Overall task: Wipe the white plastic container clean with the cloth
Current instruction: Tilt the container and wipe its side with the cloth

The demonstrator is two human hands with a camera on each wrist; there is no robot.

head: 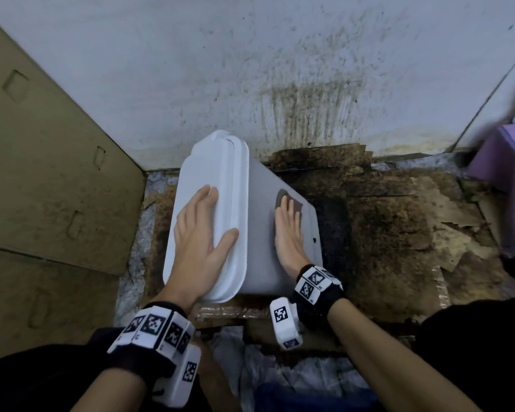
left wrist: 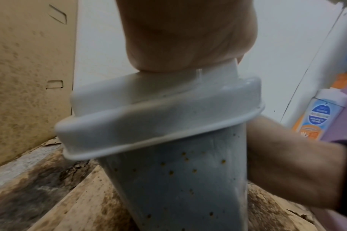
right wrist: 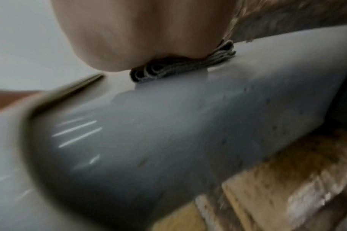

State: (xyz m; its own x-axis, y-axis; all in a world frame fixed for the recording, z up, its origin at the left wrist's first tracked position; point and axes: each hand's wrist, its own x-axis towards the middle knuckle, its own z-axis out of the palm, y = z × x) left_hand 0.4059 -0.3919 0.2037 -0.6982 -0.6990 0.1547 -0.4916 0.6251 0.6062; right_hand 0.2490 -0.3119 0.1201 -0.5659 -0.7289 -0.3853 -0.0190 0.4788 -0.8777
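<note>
One white plastic container (head: 259,233), lid on, lying tilted on stained cardboard (head: 384,221) near the floor's back wall edge. Left hand (head: 199,236): fingers straight, flat on the lid. Right hand (head: 289,230): fingers straight, pressing a folded grey cloth (head: 295,203) against the container's upper side.

Cardboard panel (head: 42,173) hems the container (head: 259,233) at left, wall (head: 250,69) behind; floor (head: 399,218) right open to the purple box (head: 506,173).

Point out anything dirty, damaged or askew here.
The container lies tipped on its side, brown specks on its wall. The cardboard under it is stained dark and torn, and the wall behind is splattered brown.
</note>
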